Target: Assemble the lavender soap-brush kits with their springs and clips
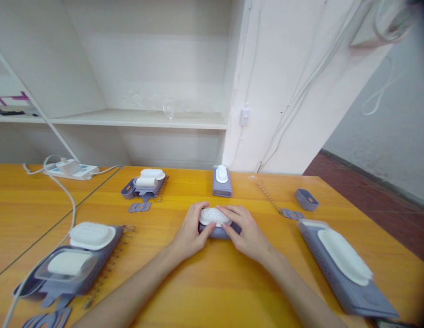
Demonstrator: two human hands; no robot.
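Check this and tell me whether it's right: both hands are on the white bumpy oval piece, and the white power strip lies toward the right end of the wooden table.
One part is wrong: the head view shows the white power strip toward the left end of the wooden table. The left hand and right hand are both on the white bumpy oval piece.

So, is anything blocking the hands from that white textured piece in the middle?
Nothing visible does: the left hand and right hand both touch the white textured piece, directly over a grey-purple case. The nearest other thing ahead, a second case, stands apart beyond them.
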